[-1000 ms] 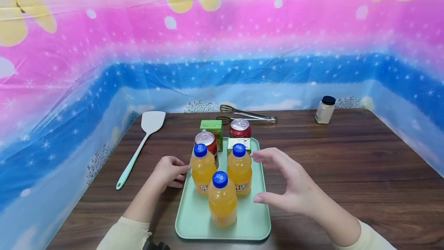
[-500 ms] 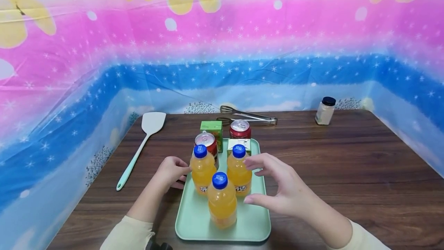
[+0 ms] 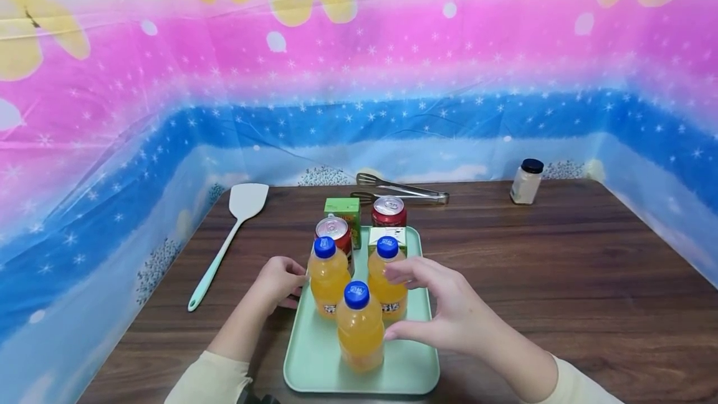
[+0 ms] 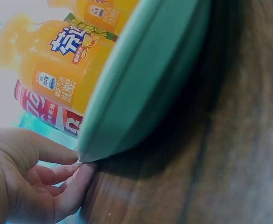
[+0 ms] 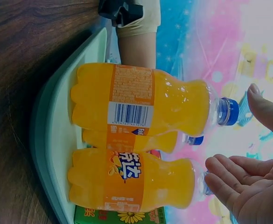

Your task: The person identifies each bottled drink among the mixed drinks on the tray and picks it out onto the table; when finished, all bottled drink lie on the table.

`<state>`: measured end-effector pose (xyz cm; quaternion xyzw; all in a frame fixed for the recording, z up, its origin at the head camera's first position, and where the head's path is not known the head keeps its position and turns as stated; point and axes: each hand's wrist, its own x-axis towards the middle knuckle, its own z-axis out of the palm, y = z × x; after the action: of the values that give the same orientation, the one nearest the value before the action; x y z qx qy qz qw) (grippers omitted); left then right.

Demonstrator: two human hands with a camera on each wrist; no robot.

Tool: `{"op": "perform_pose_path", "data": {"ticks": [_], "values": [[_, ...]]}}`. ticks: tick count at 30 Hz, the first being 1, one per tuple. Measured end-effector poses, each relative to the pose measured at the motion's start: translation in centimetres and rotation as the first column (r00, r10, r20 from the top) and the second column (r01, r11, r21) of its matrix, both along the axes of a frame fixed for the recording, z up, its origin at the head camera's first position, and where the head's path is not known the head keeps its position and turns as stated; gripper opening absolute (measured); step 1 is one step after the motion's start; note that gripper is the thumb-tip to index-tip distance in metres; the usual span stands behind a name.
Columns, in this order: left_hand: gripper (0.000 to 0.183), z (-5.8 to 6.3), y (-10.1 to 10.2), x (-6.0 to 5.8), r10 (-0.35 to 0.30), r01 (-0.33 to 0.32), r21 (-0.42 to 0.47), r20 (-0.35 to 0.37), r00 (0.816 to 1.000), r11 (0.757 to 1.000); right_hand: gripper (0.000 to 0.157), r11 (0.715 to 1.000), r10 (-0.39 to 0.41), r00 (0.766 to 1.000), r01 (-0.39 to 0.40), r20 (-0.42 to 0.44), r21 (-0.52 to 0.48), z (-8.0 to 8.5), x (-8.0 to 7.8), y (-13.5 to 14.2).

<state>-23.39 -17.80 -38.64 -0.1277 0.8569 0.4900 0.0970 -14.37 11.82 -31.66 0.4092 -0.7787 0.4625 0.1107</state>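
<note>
A pale green tray (image 3: pixel 314 370) carries three orange soda bottles with blue caps: a front bottle (image 3: pixel 361 345), a left bottle (image 3: pixel 327 279) and a right bottle (image 3: pixel 386 298). Behind them stand a red soda can (image 3: pixel 333 228), another red can (image 3: pixel 389 212), a green drink carton (image 3: pixel 343 206) and a white-topped carton (image 3: pixel 387 235). My left hand (image 3: pixel 278 280) pinches the tray's left rim, thumb and fingers meeting at its edge in the left wrist view. My right hand (image 3: pixel 449 310) hovers over the tray's right side, fingers and thumb spread apart near the bottle caps, holding nothing.
A white turner (image 3: pixel 238 223) with a pale green handle lies on the left of the dark wooden table (image 3: pixel 533 279). Metal tongs (image 3: pixel 404 189) lie behind the tray. A black-capped jar (image 3: pixel 527 182) stands at the back right. A patterned cloth surrounds the table.
My right hand has moved left, from beside the tray's right edge in over it, close to the front and right bottles. My left hand stays at the tray's rim.
</note>
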Motion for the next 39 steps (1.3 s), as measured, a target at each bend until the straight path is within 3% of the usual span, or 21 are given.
{"op": "perform_pose_path", "data": {"ticks": [9,21,39], "values": [[0.013,0.2,-0.3,0.3,-0.001,0.001,-0.010,-0.014,1.000,1.000,0.057,0.999,0.028,0.999,-0.028,0.017,-0.020,-0.3,-0.1,-0.9],[0.011,0.2,-0.2,0.3,-0.008,0.008,0.001,-0.024,1.000,1.000,0.053,0.999,0.033,0.990,-0.027,0.134,-0.041,-0.5,0.2,-1.8],[0.010,0.2,0.1,0.4,-0.007,0.007,0.001,-0.025,1.000,1.000,0.055,1.000,-0.012,0.979,0.013,0.205,-0.002,-1.1,0.1,-2.6]]}}
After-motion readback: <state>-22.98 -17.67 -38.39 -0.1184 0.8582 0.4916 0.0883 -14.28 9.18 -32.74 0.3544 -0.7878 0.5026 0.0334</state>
